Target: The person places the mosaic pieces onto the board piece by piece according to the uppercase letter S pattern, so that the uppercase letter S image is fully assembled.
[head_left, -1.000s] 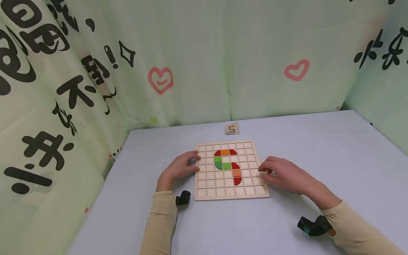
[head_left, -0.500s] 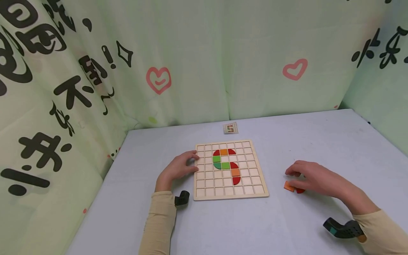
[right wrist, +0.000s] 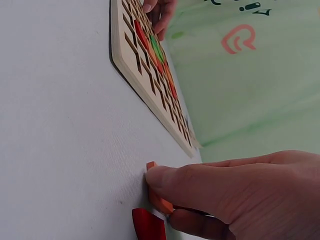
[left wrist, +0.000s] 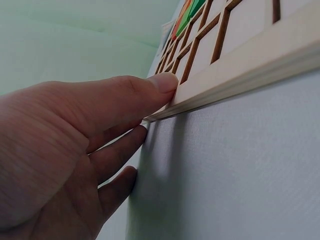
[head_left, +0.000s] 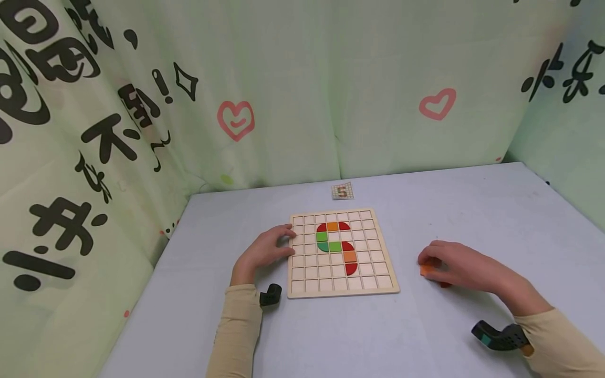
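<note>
A wooden grid board (head_left: 312,286) lies mid-table, with red, orange and green tiles set in an S-like shape. My left hand (head_left: 266,247) rests at the board's left edge, thumb and fingers spread along it. In the left wrist view its thumb (left wrist: 162,82) touches the board's frame (left wrist: 240,75). Right of the board, my right hand (head_left: 465,265) pinches an orange tile (right wrist: 159,201) between thumb and fingers, close over the table. A red tile (right wrist: 149,225) lies beside it, partly hidden beneath the hand in the head view.
Behind the board lies a small card (head_left: 342,191) printed with a grid and a coloured S-like pattern. A white cloth covers the table (head_left: 359,336). Pale green curtains (head_left: 293,105) with black writing and pink hearts stand behind and at the sides.
My right hand has moved right from the board's right edge to the loose tiles, and its fingers have closed on the orange one. The left hand stays at the board.
</note>
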The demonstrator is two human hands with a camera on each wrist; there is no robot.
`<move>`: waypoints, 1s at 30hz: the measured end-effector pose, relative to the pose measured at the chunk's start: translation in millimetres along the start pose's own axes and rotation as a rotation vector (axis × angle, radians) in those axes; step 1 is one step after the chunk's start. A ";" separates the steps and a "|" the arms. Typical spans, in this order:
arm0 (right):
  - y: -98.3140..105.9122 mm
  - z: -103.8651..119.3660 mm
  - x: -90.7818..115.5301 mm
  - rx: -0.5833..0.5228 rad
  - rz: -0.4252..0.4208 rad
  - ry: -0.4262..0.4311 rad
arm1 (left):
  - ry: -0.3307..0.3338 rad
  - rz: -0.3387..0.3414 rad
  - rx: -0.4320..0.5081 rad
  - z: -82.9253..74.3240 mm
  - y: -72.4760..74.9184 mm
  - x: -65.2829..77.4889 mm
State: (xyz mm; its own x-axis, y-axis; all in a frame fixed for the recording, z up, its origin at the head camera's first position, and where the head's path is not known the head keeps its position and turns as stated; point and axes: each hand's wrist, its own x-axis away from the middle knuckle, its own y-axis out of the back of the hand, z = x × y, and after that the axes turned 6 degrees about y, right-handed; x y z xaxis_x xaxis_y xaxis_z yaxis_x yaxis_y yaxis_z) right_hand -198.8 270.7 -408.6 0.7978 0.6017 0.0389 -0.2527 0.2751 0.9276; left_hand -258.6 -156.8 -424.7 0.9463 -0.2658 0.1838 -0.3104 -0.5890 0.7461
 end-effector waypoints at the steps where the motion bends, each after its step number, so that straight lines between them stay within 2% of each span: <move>1: -0.2 0.3 -0.9 0.001 -0.002 -0.004 | 0.000 0.000 0.000 0.2 -0.2 -0.2; 13: -1.2 2.2 -5.7 0.018 -0.051 0.001 | 0.005 0.004 -0.016 0.7 -0.8 -1.5; 30: -2.9 2.1 -8.2 0.020 -0.029 -0.017 | 0.021 0.008 -0.012 -0.9 -0.1 -0.5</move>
State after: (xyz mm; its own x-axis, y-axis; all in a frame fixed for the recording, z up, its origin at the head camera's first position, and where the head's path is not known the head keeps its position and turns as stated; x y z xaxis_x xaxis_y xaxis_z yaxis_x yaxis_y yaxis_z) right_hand -203.5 263.4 -410.8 0.8141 0.5804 0.0180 -0.2186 0.2776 0.9355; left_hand -259.0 -155.9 -424.3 0.9455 -0.2544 0.2032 -0.3171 -0.5781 0.7518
